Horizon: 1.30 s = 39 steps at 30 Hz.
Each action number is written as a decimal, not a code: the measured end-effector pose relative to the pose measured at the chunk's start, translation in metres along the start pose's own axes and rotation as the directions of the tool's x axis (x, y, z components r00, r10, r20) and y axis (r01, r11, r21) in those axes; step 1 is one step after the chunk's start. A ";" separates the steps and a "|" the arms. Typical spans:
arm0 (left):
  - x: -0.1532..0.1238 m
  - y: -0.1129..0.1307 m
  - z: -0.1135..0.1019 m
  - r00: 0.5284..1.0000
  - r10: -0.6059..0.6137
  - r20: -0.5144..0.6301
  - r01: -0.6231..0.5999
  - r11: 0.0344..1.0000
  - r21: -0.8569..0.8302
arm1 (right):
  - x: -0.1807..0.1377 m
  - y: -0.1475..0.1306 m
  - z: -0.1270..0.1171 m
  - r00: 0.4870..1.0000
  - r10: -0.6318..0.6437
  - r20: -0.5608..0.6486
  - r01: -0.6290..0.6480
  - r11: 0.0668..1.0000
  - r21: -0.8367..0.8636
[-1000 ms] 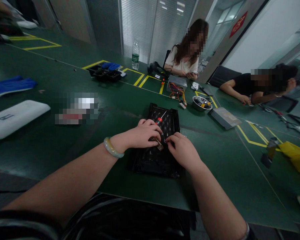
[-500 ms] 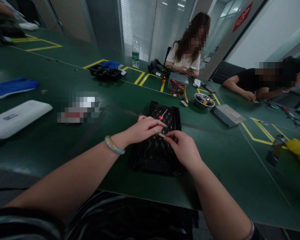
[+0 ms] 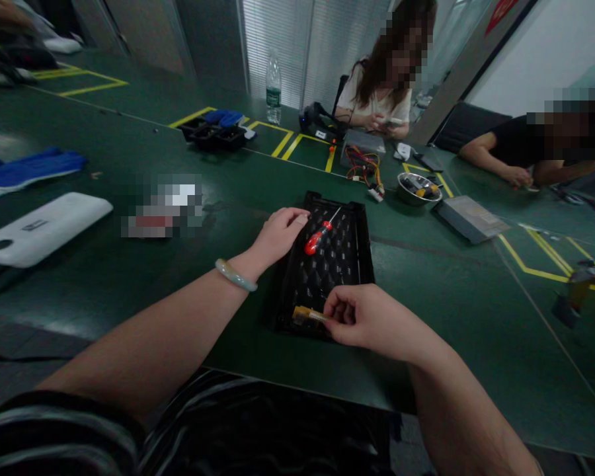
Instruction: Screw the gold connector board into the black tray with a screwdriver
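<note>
The right hand (image 3: pixel 371 320) pinched one end of a small yellow-brown, bar-shaped tool (image 3: pixel 307 315) between thumb and forefinger, its other fingers curled in, and held the piece low over the near edge of the black perforated plastic tray (image 3: pixel 327 264) on the dark green table (image 3: pixel 426 291). The left hand (image 3: pixel 277 235) rested on the tray's far left rim with its fingers loosely bent and holding nothing, just beside a red-handled screwdriver (image 3: pixel 317 239) that lay loose on the tray's patterned floor. Such a light grip at the very end of the yellow piece looked easy to lose, and it could have dropped into the tray or slid off toward the table edge. The screwdriver, lying free and close to the left fingers, might have rolled if that hand nudged it or tipped the tray. The other two people sat well apart across the table.
</note>
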State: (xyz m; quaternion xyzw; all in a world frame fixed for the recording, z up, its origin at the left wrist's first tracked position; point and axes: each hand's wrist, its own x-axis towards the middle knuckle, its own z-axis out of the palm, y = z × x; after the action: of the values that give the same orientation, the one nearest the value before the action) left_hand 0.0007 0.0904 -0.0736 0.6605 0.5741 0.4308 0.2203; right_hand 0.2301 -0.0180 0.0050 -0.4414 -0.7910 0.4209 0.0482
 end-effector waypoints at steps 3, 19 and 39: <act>-0.001 0.003 -0.001 1.000 0.019 0.013 -0.019 1.000 0.008 | -0.003 -0.006 0.003 0.999 -0.043 -0.014 0.040 0.982 -0.186; 0.000 0.002 0.000 0.998 0.051 0.022 -0.051 0.999 0.003 | 0.006 -0.008 0.015 0.968 -0.248 0.031 0.233 0.850 -0.473; -0.001 0.000 0.000 0.997 0.073 0.035 -0.073 0.997 0.002 | -0.001 -0.010 0.012 0.980 -0.199 0.024 0.183 0.844 -0.504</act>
State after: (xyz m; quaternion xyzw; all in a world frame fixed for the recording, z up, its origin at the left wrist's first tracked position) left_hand 0.0004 0.0896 -0.0735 0.6890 0.5463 0.4259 0.2131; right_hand 0.2193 -0.0289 0.0049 -0.3638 -0.9125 0.1862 -0.0154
